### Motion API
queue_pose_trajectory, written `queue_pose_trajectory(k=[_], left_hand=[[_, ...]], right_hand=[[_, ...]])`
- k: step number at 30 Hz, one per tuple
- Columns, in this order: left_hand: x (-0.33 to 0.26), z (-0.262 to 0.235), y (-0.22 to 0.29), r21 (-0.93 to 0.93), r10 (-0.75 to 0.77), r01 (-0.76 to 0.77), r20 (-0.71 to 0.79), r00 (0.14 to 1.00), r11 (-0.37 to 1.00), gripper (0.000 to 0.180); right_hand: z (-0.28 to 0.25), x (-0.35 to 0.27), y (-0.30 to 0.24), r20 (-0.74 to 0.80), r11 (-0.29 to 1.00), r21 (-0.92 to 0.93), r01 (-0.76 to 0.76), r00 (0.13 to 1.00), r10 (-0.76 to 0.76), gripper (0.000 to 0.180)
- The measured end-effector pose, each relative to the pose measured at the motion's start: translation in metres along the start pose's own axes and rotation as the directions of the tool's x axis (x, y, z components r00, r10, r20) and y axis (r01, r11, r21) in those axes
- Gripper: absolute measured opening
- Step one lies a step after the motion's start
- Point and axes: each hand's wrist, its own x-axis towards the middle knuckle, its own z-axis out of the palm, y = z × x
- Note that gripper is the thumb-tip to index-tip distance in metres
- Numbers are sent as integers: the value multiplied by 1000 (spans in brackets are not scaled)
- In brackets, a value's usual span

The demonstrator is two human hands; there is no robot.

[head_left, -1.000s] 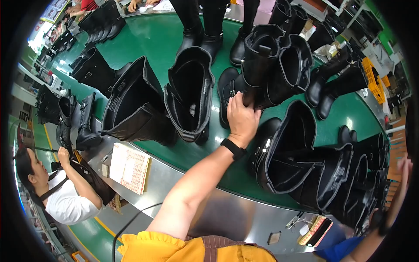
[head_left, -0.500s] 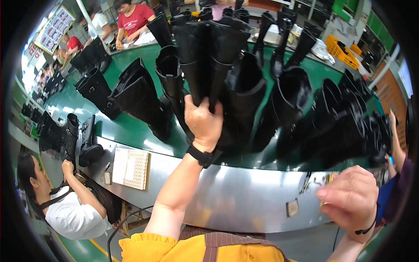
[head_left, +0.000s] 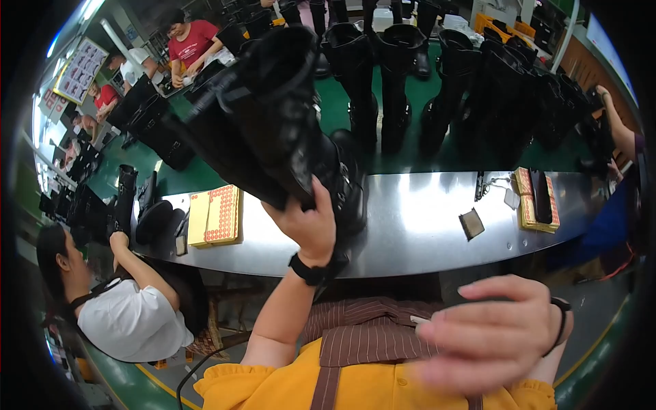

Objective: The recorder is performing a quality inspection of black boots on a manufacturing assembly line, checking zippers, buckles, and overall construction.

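Observation:
Tall black boots [head_left: 273, 116] are gripped in my left hand [head_left: 304, 225], at least two of them bunched together. Their shafts lean up and to the left, with one wide opening facing up. Beside that hand, over the metal table edge, is a black boot foot with buckled straps [head_left: 350, 181]; whether it belongs to a held boot I cannot tell. My right hand [head_left: 492, 328] hovers in front of my apron [head_left: 376, 342], blurred, with its fingers apart and nothing seen in it.
Several black boots [head_left: 396, 89] stand across the green table [head_left: 417, 160]. On its metal border [head_left: 410, 225] lie a yellow sticker stack [head_left: 215, 215], another with a dark phone-like object [head_left: 540, 198], and a small pad [head_left: 471, 224]. A co-worker [head_left: 130, 307] sits at left; another's arm [head_left: 618, 126] reaches in at right.
My left hand has brought the boots off the green surface toward me and over the metal border, tilting them left. My right hand has moved left and closer to my body. The view has shifted.

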Motion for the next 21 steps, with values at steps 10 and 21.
queue_pose_trajectory(k=[10,21], left_hand=[[-45,-32,-7,-122,76,-44,271,960,992,35],[-69,-99,-33,-192,264,-227,202,943,955,43]], right_hand=[[140,-135,27,527,542,221,-811,567,633,23],[308,-402,31,378,-380,-42,-924,-367,850,31]])
